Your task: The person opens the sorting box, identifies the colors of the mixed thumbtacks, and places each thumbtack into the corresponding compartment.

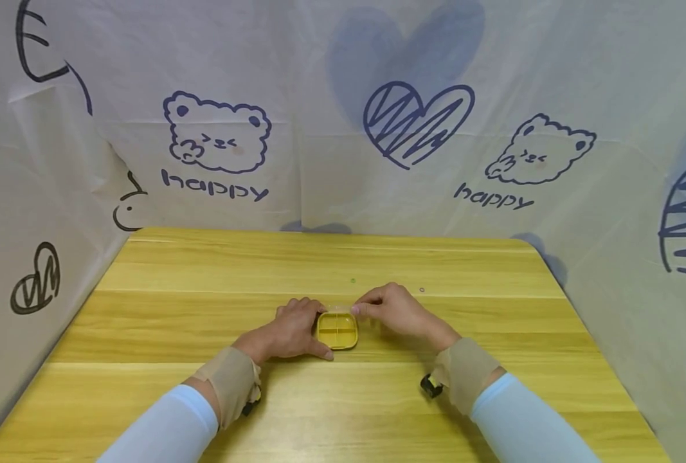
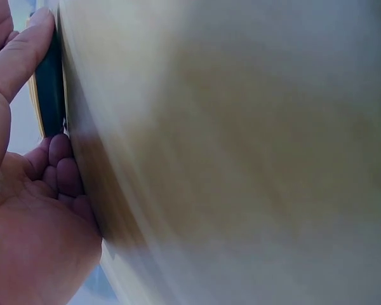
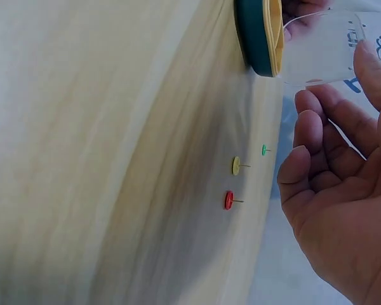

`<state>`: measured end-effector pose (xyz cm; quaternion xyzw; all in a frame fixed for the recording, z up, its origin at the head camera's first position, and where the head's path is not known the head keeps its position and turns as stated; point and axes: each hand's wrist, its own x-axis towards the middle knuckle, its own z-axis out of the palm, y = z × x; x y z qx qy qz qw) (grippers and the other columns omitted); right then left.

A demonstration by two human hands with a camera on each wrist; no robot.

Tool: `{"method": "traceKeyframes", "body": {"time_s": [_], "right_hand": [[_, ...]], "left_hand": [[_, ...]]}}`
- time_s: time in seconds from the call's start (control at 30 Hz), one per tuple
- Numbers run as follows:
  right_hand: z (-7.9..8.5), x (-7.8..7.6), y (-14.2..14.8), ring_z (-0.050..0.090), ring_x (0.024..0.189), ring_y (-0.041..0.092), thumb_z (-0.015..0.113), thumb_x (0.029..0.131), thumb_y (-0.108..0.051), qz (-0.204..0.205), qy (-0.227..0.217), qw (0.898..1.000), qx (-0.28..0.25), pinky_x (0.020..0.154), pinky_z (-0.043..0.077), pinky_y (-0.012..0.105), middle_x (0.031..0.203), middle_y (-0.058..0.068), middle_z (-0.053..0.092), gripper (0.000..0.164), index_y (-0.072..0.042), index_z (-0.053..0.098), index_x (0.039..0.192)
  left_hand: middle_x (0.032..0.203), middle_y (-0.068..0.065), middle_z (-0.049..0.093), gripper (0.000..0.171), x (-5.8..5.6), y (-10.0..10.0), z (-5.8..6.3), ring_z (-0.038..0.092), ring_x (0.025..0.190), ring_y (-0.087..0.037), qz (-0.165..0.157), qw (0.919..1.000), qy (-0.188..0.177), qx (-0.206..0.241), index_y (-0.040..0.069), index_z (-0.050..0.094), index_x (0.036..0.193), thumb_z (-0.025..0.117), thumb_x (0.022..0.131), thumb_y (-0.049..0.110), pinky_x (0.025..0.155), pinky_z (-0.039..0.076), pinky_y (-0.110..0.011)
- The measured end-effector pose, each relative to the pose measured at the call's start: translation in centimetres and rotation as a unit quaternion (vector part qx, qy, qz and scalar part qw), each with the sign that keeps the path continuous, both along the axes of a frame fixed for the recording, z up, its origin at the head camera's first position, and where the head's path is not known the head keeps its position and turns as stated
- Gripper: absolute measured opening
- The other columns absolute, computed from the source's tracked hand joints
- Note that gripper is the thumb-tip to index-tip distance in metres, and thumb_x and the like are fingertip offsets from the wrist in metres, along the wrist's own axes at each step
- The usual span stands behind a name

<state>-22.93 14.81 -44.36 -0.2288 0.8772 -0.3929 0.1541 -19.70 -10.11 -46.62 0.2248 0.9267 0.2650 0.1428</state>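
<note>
A small pill box (image 1: pixel 337 339) with a yellow divided inside rests on the wooden table. From the right wrist view its outer shell (image 3: pixel 251 38) is dark green and its clear lid (image 3: pixel 320 51) stands raised. My left hand (image 1: pixel 292 328) holds the box from the left, thumb at the near edge and fingers at the far corner. At the lid's right edge, my right hand (image 1: pixel 397 310) pinches the clear plastic between thumb and forefinger. The other right fingers curl below the lid in the right wrist view.
Beyond the box lie thumbtacks, points up: a green one (image 3: pixel 264 150), a yellow one (image 3: pixel 235 166) and a red one (image 3: pixel 229 200). White cloth walls (image 1: pixel 319 148) with drawings stand behind and beside the wooden table (image 1: pixel 204 270).
</note>
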Motion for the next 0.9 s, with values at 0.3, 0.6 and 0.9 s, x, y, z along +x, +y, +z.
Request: {"method": "traceKeyframes", "body": {"time_s": [0.3, 0.6, 0.9], "right_hand": [[0.1, -0.6, 0.0, 0.051, 0.068, 0.015, 0.057, 0.092, -0.053, -0.016, 0.0, 1.0, 0.005, 0.067, 0.043, 0.032, 0.087, 0.003, 0.072, 0.039, -0.02, 0.076, 0.1], [-0.1, -1.2, -0.4, 0.044, 0.052, 0.016, 0.052, 0.094, -0.056, -0.038, -0.019, 0.999, 0.001, 0.051, 0.039, 0.03, 0.079, 0.017, 0.067, 0.05, -0.012, 0.075, 0.087], [-0.4, -1.1, -0.4, 0.044, 0.053, 0.017, 0.052, 0.093, -0.056, -0.047, -0.025, 0.999, -0.01, 0.052, 0.039, 0.03, 0.077, 0.02, 0.064, 0.05, -0.012, 0.075, 0.088]], "left_hand": [[0.112, -0.002, 0.054, 0.084, 0.0, 0.2, 0.0, 0.044, 0.105, -0.025, 0.001, 1.0, -0.002, -0.003, 0.01, 0.05, 0.129, 0.082, 0.067, 0.056, 0.096, 0.03, -0.05], [0.108, -0.001, 0.054, 0.079, -0.1, 0.1, 0.1, 0.044, 0.101, -0.023, 0.001, 1.0, -0.004, 0.0, 0.012, 0.052, 0.123, 0.083, 0.065, 0.055, 0.094, 0.031, -0.05], [0.11, -0.002, 0.055, 0.078, -0.2, 0.1, 0.0, 0.045, 0.102, -0.024, -0.003, 1.0, -0.002, -0.003, 0.012, 0.053, 0.123, 0.082, 0.065, 0.057, 0.094, 0.031, -0.05]]}}
